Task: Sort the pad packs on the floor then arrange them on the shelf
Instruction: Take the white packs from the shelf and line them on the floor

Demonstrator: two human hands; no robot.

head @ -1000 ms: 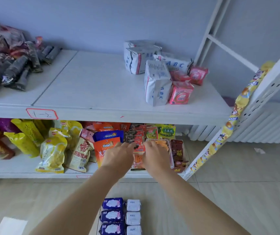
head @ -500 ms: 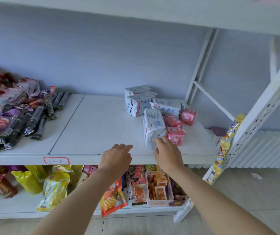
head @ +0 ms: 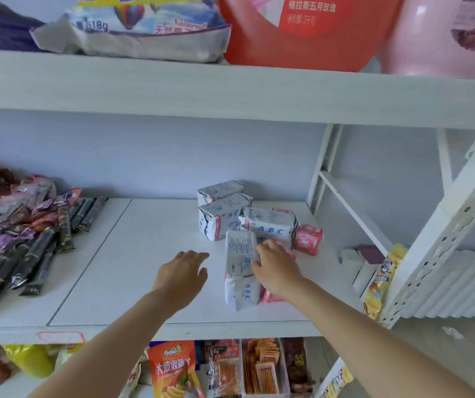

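The right hand (head: pixel 277 268) grips the nearest white pack (head: pixel 240 265), standing on the shelf (head: pixel 144 254) near its front edge. The left hand (head: pixel 181 275) hovers beside it, fingers relaxed and holding nothing, with bare shelf stretching leftward to the dark snack sticks (head: pixel 38 254). More packs (head: pixel 267 225) crowd just beyond the right hand.

Both arms reach forward, left hand (head: pixel 183 275) relaxed palm-down, right hand (head: pixel 276 268) fingers curled.

On the shelf (head: pixel 150 254), pad packs (head: pixel 242 265) cluster right; snack packets (head: pixel 20 239) lie far left.
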